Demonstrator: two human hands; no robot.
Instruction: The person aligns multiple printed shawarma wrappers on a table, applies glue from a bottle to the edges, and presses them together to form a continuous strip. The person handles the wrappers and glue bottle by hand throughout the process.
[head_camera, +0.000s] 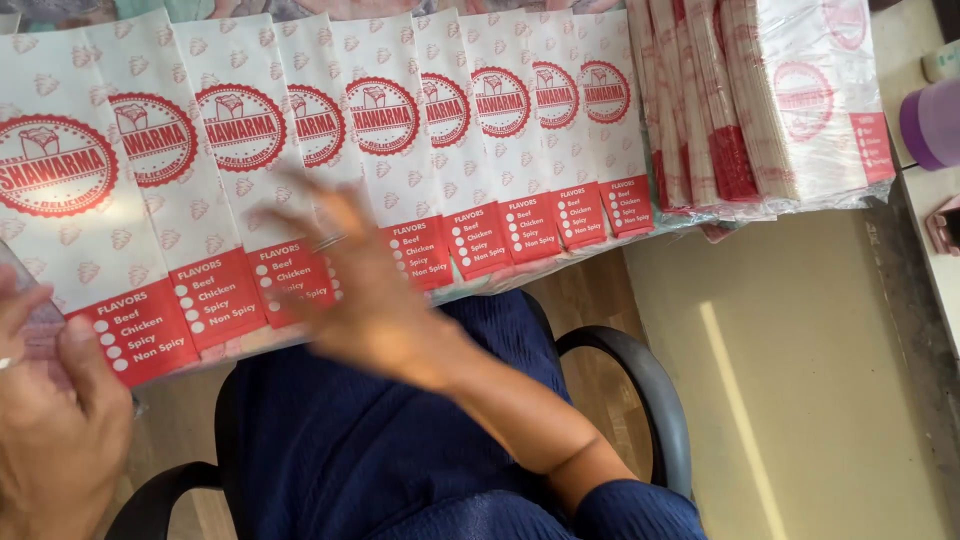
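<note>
Roughly ten white-and-red paper bags (300, 160) fanned out in an overlapping row along the desk (800, 350), each one lapping the next, printed round seals up and red bottom bands toward the seated person. So the spreading looks well along, judging by the even spacing. Still bundled at the far right: stacks of the same bags (780, 100) in clear wrap, leaning edge-on (apparently untouched, and a good many more than are laid out).

Right hand (350, 280) blurred over the middle of the row, fingers spread and grip open, holding nothing; poised above the red bands of the fourth and fifth bags, whether touching or just above not clear through the blur. Left hand (50, 420) at the lower left corner, beside the first bag of the fan, thumb and fingers curled around something pale and see-through, too cropped to name. Beneath, a dark blue garment and a black chair armrest (640, 390). A purple container (930, 125) at the right edge.
</note>
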